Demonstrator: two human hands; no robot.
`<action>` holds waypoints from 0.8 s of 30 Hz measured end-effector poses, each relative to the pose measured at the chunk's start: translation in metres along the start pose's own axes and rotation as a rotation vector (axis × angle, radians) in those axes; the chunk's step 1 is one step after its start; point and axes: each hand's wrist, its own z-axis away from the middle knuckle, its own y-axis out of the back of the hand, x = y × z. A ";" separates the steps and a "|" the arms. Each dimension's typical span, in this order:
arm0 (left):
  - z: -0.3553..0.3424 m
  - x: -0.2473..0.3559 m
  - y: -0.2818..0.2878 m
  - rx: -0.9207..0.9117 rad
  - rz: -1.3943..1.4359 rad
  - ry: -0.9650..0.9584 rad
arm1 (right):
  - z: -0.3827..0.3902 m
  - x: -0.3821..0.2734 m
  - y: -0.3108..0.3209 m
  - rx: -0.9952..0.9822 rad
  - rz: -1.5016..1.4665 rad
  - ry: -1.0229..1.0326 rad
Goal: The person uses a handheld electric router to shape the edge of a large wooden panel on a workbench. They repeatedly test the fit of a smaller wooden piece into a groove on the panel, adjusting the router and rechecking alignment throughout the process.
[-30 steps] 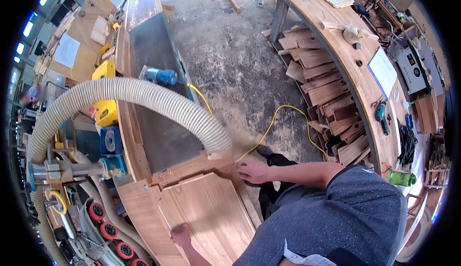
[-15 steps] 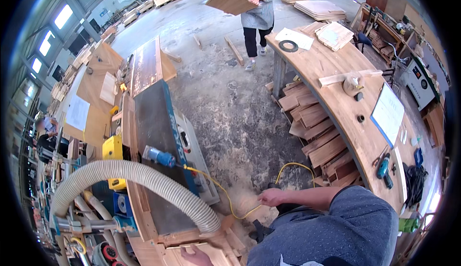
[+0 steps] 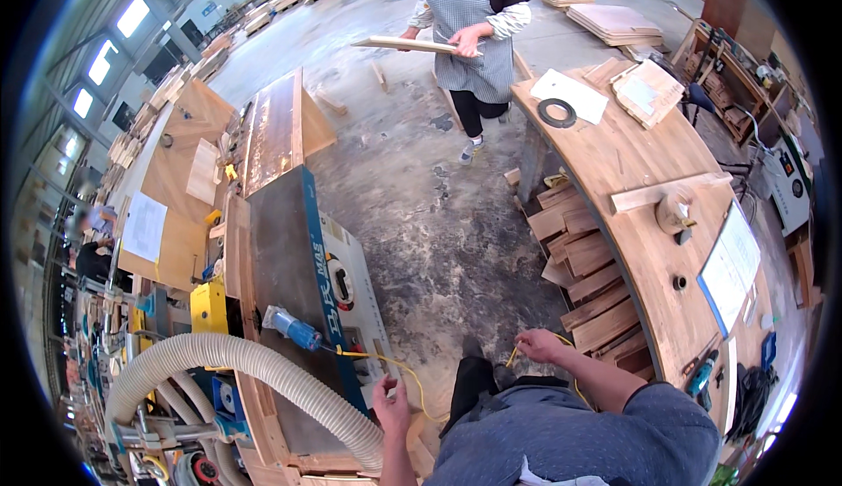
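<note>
Presently, we find the left hand (image 3: 391, 405) raised beside the ribbed hose (image 3: 272, 375), its fingers loosely parted with nothing visible between them. We note the right hand (image 3: 538, 346) at the yellow cord (image 3: 368, 355), touching or just beside it; its fingers are bent, and we cannot tell whether they grip it. The cord runs from the blue power tool (image 3: 303, 334), which lies on the dark machine bed (image 3: 281, 223), and sags near the dark-trousered leg (image 3: 471, 389). For sound handling, we judge that slack should be gathered gently, clear of the leg and the hose, without pulling the tool off its surface. We also advise checking footing first, since a co-worker (image 3: 474, 30) ahead carries a flat panel (image 3: 395, 44).
</note>
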 end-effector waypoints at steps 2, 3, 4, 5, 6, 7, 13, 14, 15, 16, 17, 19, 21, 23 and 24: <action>-0.031 -0.010 -0.016 -0.036 0.030 0.012 | -0.018 0.001 0.005 -0.009 0.022 0.021; -0.050 -0.009 -0.025 -0.064 0.062 0.054 | -0.031 0.003 0.008 -0.020 -0.003 0.010; -0.069 -0.002 -0.033 -0.067 0.109 0.052 | -0.043 0.003 0.013 -0.023 -0.021 -0.015; -0.088 0.004 -0.043 -0.070 0.156 0.051 | -0.058 0.003 0.020 -0.025 -0.039 -0.040; -0.108 0.008 -0.049 -0.074 0.201 0.048 | -0.073 -0.001 0.027 -0.027 -0.058 -0.065; -0.126 0.006 -0.055 -0.090 0.206 0.072 | -0.085 -0.007 0.035 -0.012 -0.034 -0.058; -0.239 0.059 -0.070 -0.179 0.157 0.076 | -0.174 -0.046 0.098 0.080 0.000 -0.056; -0.256 0.065 -0.071 -0.191 0.120 0.057 | -0.186 -0.054 0.105 0.113 -0.032 -0.044; -0.270 0.071 -0.071 -0.199 0.080 0.044 | -0.198 -0.065 0.113 0.115 -0.052 -0.057; -0.284 0.075 -0.071 -0.206 0.042 0.033 | -0.209 -0.072 0.118 0.104 -0.108 -0.084; -0.297 0.074 -0.074 -0.205 0.057 0.027 | -0.218 -0.077 0.123 0.091 -0.163 -0.113; -0.324 0.074 -0.082 -0.209 0.087 0.009 | -0.237 -0.077 0.128 0.093 -0.157 -0.107; -0.346 0.083 -0.089 -0.196 0.133 0.052 | -0.256 -0.068 0.135 0.055 -0.140 -0.103; -0.374 0.088 -0.094 -0.162 0.184 0.101 | -0.279 -0.068 0.148 0.008 -0.096 -0.091; -0.387 0.088 -0.098 -0.136 0.213 0.131 | -0.293 -0.070 0.154 -0.008 -0.060 -0.064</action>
